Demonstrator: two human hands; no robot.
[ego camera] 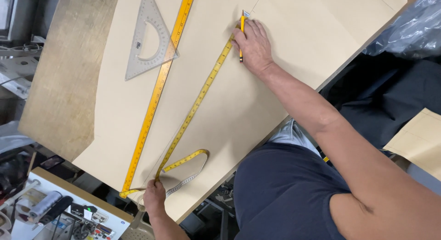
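Note:
A large sheet of tan pattern paper (294, 47) covers a wooden table (64, 70). My right hand (251, 44) rests on the paper near the top, holding a yellow pencil (242, 26) and pressing down one end of a yellow tape measure (197, 100). The tape runs straight and diagonally down to my left hand (154, 196), which pinches it against the paper near the lower edge. The spare tape loops to the right of that hand. A long yellow ruler (158, 88) lies left of the tape, with a clear set square (149, 37) overlapping it.
A clear plastic bag (409, 28) lies at the upper right over dark fabric (386, 97). Another piece of tan paper (420, 139) sits at the right edge. A white shelf (59, 208) with thread spools and small tools is at the bottom left.

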